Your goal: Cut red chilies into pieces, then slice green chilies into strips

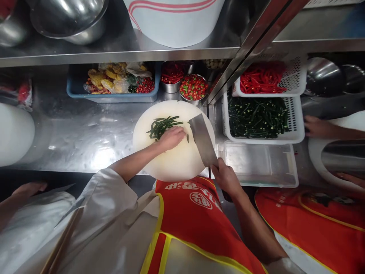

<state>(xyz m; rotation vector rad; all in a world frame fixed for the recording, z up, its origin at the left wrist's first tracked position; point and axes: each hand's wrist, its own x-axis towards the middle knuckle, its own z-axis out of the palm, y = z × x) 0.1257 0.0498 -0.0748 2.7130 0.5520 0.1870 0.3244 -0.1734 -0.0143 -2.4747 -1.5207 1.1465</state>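
Cutting board (176,163): round, white, flat on the steel counter (85,133) straight in front of the person; most of its surface bare.
Green chillies (164,125): thin, long, dark green, slightly glossy. Loose bundle lying roughly parallel across the upper left of the board. One short piece lies apart at the right end of the bundle.
Cleaver (203,140): broad rectangular steel blade over the right side of the board, just beside the stray piece. Contact of edge with board: cannot tell.
Left hand (172,137): palm down on the right end of the bundle, fingers curled under, pinning the chillies to the board; knuckles near the blade.
Right hand (226,178): closed in a full fist round the cleaver handle at the board's lower right rim; handle hidden inside the fist.
White basket (296,125): right of the board, filled with more whole green chillies.
Upper basket (299,80): behind it, red chillies.
Clear tray (261,163): in front of the white basket.
Co-worker's hand (316,126): at the white basket's right edge.
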